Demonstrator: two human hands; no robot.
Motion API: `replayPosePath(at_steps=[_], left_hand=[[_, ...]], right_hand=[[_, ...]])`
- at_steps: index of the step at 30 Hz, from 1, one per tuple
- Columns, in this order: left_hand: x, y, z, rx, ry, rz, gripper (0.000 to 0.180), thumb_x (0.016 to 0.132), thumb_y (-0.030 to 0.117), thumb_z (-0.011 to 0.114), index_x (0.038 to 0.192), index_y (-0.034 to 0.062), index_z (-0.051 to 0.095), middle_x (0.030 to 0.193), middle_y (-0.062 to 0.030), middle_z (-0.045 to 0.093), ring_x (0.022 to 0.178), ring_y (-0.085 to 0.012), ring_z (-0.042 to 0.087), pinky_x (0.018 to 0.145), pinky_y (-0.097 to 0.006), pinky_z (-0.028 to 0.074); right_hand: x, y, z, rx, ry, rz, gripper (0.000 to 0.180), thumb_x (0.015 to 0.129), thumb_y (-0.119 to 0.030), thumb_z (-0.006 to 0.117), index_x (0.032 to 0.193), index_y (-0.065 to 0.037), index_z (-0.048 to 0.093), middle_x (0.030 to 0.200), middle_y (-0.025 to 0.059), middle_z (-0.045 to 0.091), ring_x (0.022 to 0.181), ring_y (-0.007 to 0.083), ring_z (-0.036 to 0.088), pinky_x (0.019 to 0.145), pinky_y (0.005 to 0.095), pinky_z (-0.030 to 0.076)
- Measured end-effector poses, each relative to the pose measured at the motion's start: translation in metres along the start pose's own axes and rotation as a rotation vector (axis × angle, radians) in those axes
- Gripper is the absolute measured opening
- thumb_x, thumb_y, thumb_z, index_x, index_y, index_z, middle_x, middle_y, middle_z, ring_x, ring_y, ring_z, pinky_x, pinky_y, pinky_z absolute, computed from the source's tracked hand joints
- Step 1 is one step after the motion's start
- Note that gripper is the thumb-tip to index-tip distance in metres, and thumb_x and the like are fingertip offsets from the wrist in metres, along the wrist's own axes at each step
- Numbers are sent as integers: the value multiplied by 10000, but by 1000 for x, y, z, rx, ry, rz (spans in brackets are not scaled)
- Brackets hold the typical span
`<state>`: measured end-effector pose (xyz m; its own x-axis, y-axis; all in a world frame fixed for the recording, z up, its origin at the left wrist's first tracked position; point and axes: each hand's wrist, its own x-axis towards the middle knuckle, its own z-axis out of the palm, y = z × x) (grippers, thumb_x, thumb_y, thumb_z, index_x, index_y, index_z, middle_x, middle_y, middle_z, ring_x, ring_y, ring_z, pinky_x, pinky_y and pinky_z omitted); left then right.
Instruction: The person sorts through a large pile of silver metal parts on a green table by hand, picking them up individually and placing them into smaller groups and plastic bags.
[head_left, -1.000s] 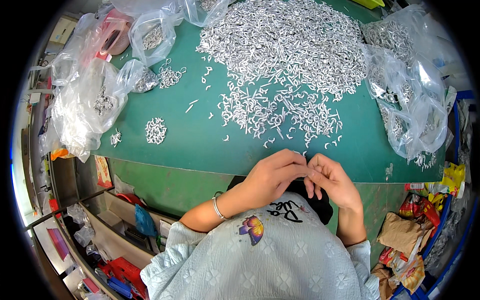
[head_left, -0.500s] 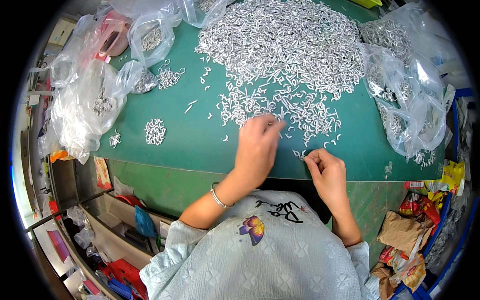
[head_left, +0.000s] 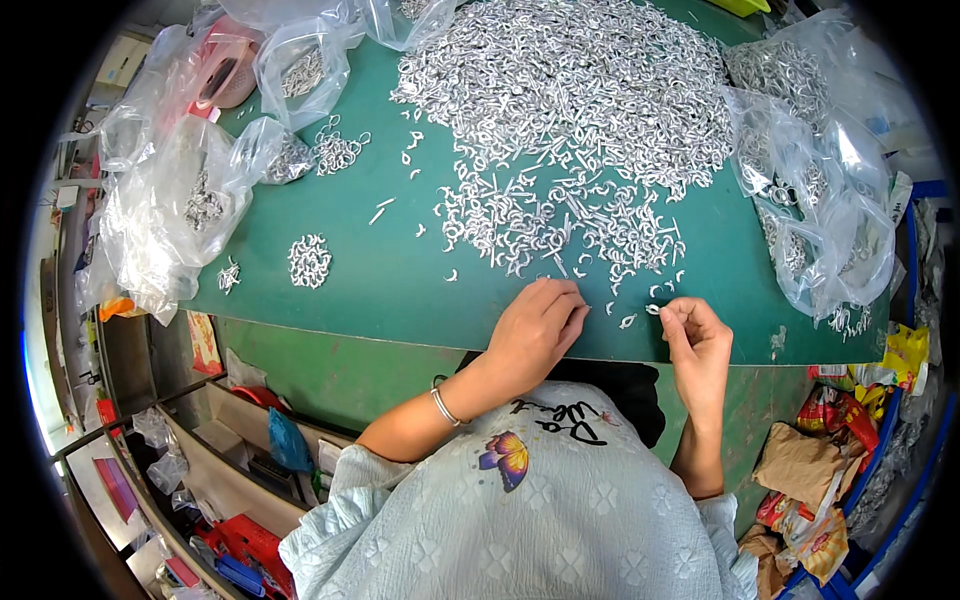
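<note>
1. Left hand (head_left: 535,325) lies palm-down on the green counter (head_left: 400,270), fingers curled; fingertips at the near edge of the hook pile (head_left: 570,120). Whether its grip encloses a piece: cannot tell.
2. Right hand (head_left: 695,340) raised just above the counter edge, thumb and forefinger pinching 1 small silver hook (head_left: 653,309).
3. A loose hook (head_left: 628,321) lies between the 2 hands, touching neither.
4. Pile covers the far centre of the counter, thinning toward the hands.
5. Small cluster (head_left: 309,261) sits well apart to the left.
6. Clear bags (head_left: 170,215) holding similar parts on the left; more bags (head_left: 820,200) on the right.
7. Bracelet (head_left: 443,405) on the left wrist.
</note>
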<state>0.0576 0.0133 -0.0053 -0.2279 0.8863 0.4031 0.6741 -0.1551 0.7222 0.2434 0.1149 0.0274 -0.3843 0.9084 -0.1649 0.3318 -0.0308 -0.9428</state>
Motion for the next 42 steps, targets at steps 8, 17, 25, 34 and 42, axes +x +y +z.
replayPosePath(at_steps=[8,17,25,34,42], left_hand=[[1,21,-8,-1376,-217,-910,140,939,50,574,1053,-31,585,1029,-132,640,932,-216,633,752,-314,537],[-37,19,-16,-1624,-708,-1269,305,1019,157,445,1126,-83,602,972,-124,643,827,-135,591,690,-241,473],[-44,8,17,-1839,-425,-1301,424,935,3,487,1337,-120,430,1318,-201,544,1227,-287,532,1104,-404,378],[-62,-2,23,-1816,-533,-1299,271,927,23,521,1179,-42,595,1095,-154,641,790,-160,563,682,-268,458],[-46,15,-26,-1732,-560,-1202,277,912,-19,491,1159,-43,616,949,-125,643,652,-101,458,580,-228,375]], right_hand=[[-14,-16,14,201,-370,14,20,869,-1,667,867,7,648,686,-37,615,585,-9,454,496,177,338],[-2,-17,2,-428,-191,-459,217,740,-18,757,936,-24,665,883,76,612,703,178,589,548,320,450],[-6,2,15,-542,-158,-618,129,754,-37,724,858,-14,650,894,97,587,793,294,596,679,395,479],[14,-18,24,-437,-203,-592,267,778,-83,722,1024,-10,649,1068,118,622,1027,316,565,889,414,431],[41,-16,40,-946,-264,-648,501,835,-212,707,1282,-43,556,1410,102,479,1374,333,359,1102,549,249]])
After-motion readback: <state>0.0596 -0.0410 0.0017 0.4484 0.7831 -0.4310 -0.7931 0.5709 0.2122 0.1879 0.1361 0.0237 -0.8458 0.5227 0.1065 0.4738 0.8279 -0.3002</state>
